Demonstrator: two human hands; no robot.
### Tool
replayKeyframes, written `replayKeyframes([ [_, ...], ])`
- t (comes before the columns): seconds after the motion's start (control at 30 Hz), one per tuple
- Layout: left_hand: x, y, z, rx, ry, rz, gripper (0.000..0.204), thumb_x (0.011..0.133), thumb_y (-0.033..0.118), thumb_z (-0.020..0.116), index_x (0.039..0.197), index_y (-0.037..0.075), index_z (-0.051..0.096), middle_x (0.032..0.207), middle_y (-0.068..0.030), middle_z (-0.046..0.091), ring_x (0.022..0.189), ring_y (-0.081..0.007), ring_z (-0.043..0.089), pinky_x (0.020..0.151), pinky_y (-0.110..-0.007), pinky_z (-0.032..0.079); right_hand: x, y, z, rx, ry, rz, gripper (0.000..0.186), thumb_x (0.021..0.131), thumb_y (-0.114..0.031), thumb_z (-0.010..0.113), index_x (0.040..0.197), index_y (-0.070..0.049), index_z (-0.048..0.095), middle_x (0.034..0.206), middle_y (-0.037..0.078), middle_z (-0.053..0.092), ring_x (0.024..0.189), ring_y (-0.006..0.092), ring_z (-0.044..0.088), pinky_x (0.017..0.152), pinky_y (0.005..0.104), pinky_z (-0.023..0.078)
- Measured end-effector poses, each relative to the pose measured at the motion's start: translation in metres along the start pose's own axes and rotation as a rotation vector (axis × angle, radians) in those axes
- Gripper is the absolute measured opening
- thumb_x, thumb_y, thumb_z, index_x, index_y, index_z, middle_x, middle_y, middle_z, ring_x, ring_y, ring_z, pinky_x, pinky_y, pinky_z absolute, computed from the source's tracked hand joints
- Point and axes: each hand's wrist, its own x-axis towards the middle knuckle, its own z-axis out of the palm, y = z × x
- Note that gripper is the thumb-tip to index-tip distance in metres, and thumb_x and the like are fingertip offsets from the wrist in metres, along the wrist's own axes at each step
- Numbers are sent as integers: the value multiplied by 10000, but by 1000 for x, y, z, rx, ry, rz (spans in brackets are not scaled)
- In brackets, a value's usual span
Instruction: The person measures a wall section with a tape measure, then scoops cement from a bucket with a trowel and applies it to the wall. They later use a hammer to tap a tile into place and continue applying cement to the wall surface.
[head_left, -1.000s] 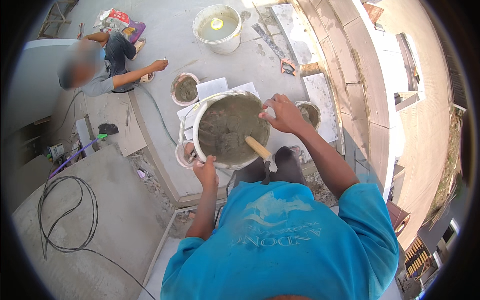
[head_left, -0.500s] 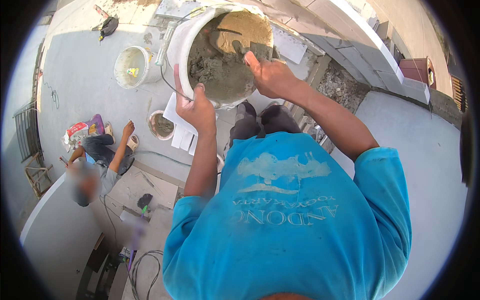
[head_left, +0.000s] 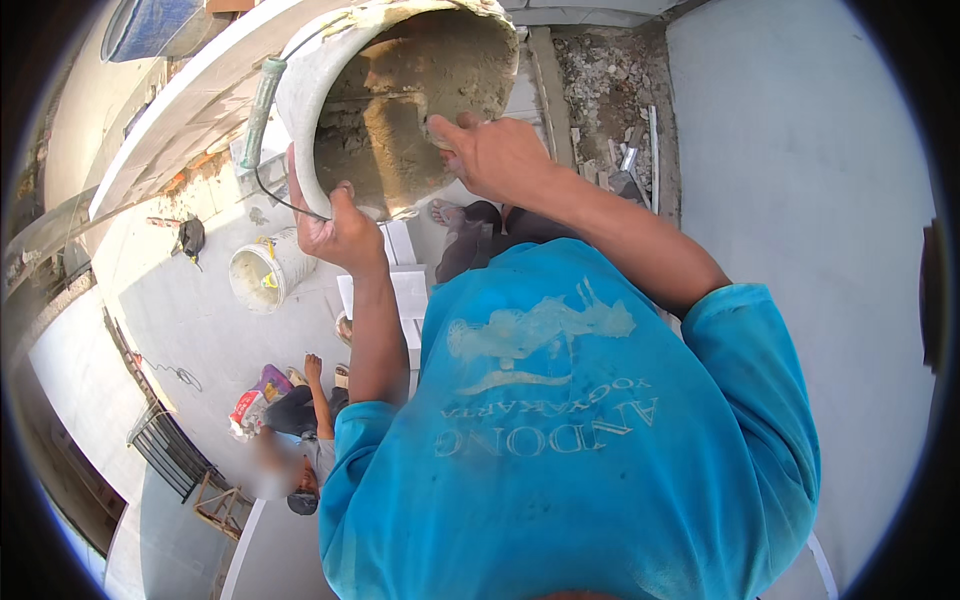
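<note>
A large white bucket point(head_left: 308, 130) is tipped with its mouth toward me, and its inside is coated with grey-brown mortar point(head_left: 395, 90). My left hand point(head_left: 345, 230) grips the near rim, with the thumb inside the mouth and the fingers along the outer wall. My right hand point(head_left: 495, 158) reaches into the mouth, closed around a mortar-smeared trowel point(head_left: 424, 108). The trowel's shank shows, while its blade blends into the mortar. The bucket's wire handle, with a green grip point(head_left: 262, 112), hangs at the left of the bucket.
White blocks point(head_left: 405, 290) lie below the bucket near my feet. A second, smaller bucket point(head_left: 268, 275) stands to the left. A co-worker point(head_left: 312, 425) sits at lower left near a bag point(head_left: 262, 400). Rubble point(head_left: 605, 85) fills a strip at upper right beside a pale wall.
The view has turned, so the surroundings sit differently. The white bucket and both hands appear farther left. The mortar heap seen earlier looks flatter. Both hands keep their hold.
</note>
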Motion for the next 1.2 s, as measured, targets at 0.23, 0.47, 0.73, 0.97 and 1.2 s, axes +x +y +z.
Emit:
replayKeyframes([
  [0.23,0,16,83,-29,21,-4,391,749,-61,587,1131,-128,641,1001,-152,683,805,-210,645,710,-318,545,-14,70,0,56,62,91,491,853,-128,587,1332,-108,483,940,212,682,708,352,707,567,472,539],
  [0.47,13,16,109,0,-183,99,512,734,-98,534,1239,-152,596,1235,-203,647,1000,-256,677,828,-299,565,-46,90,-45,418,72,361,403,911,-213,573,1286,-82,510,844,168,695,702,340,700,575,464,511],
  [0.73,42,14,212,-141,-516,290,603,703,-149,485,1301,-137,567,1403,-250,550,1218,-322,604,980,-376,517,-29,137,-71,660,125,536,393,1002,-392,518,1159,-36,572,731,194,676,669,407,666,551,496,504],
  [0.97,37,31,291,-323,-691,200,538,731,-193,484,1249,-125,609,1397,-217,564,1308,-382,537,1058,-412,462,-48,159,-94,351,233,661,366,981,-352,540,1149,-28,572,802,222,688,825,430,674,720,530,517],
  [1.2,-3,39,364,-254,-811,415,316,755,-131,537,1043,-121,664,1283,-196,648,1268,-428,566,1032,-459,472,-73,221,-87,576,359,857,434,970,-302,461,1093,77,632,887,267,676,970,438,642,918,501,490],
])
